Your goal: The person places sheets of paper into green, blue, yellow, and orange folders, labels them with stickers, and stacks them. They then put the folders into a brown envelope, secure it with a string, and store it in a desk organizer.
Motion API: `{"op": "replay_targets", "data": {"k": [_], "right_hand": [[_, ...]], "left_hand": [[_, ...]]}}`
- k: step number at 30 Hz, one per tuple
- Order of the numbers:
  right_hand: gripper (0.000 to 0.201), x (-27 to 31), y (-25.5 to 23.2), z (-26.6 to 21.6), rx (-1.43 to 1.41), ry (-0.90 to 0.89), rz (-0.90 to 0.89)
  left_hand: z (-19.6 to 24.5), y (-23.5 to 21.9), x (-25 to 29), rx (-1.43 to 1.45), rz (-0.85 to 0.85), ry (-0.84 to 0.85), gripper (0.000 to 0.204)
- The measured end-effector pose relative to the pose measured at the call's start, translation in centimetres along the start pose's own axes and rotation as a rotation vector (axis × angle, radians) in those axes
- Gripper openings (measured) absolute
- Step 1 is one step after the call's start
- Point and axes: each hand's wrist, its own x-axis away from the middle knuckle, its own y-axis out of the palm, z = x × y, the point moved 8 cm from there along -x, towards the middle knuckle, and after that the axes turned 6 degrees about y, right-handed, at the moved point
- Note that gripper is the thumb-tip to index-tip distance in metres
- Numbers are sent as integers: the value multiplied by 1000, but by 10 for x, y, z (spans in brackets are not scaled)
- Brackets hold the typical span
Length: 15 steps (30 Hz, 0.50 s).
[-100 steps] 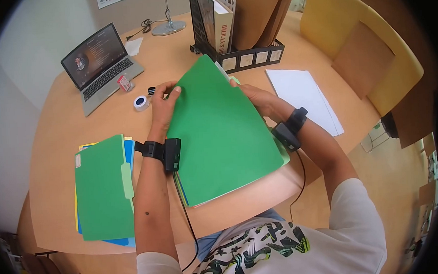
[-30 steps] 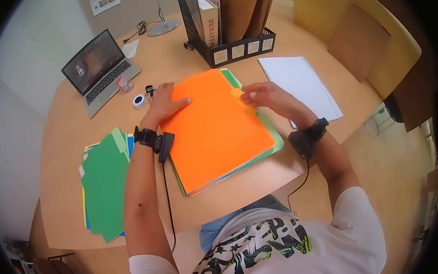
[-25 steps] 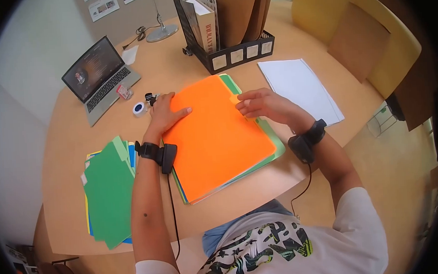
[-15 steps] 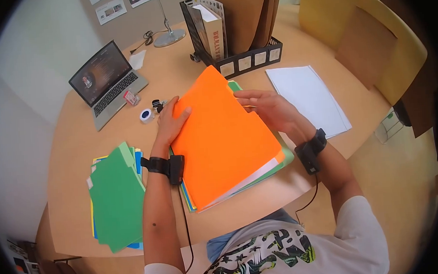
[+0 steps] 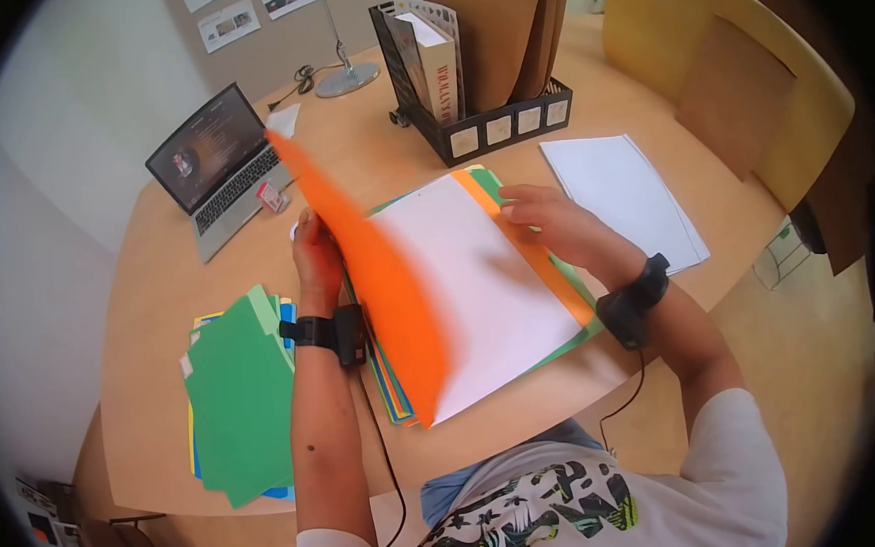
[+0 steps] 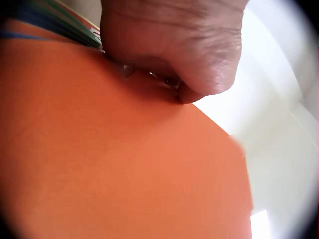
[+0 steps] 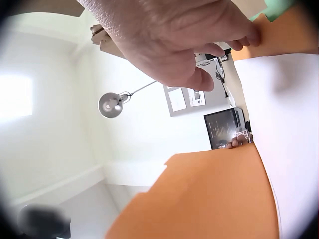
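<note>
An orange file folder (image 5: 382,267) lies open on a stack of coloured folders, its front cover blurred and swung up to the left. White paper (image 5: 479,291) shows inside it. My left hand (image 5: 317,261) holds the folder's left edge, fingers curled and partly hidden by the raised cover; the left wrist view has the hand (image 6: 174,45) right against the orange sheet. Over the folder's right margin is my right hand (image 5: 555,221), fingers loosely extended by the orange strip. Beneath, green folder (image 5: 572,340) edges stick out.
More folders, a green one (image 5: 240,396) on top, lie at the left. White sheets (image 5: 624,202) are at the right. Behind stand a black file rack (image 5: 504,129) with a book and brown folders, a laptop (image 5: 220,161), a small red-and-clear box (image 5: 273,196) and a lamp base (image 5: 348,79).
The green cover seen first has given way to the orange folder. Its cover has since lifted and swung leftward, baring white paper. My right hand has drawn slightly away from the tab.
</note>
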Motion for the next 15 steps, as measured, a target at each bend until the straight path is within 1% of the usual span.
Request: {"op": "replay_targets", "data": {"k": [1,3,4,7,9,10,12,13,15], "right_hand": [[65,3,-2,2,-28,32,2],[69,3,-3,10,-112,86,-48],[71,3,-1,14,-153,113,-74],[65,1,1,21,-172,163,9],[60,-1,6,24,-133,171,10],[57,-1,8,25,-115,174,10],[46,3,14,16,244,59,10],[41,5,16,12,422,0,13],[33,-1,13,17,546,-113,0]], "left_hand": [[-1,-8,-6,87,-161,29,16],[-1,-20,-6,272,-255,-35,20],[2,-19,-4,252,-209,-12,18],[6,-7,4,193,-71,63,11],[12,5,9,150,20,115,8],[16,17,9,135,-34,154,11],[26,39,9,104,-143,228,17],[25,36,7,47,-77,213,19],[23,29,5,-66,56,178,24]]}}
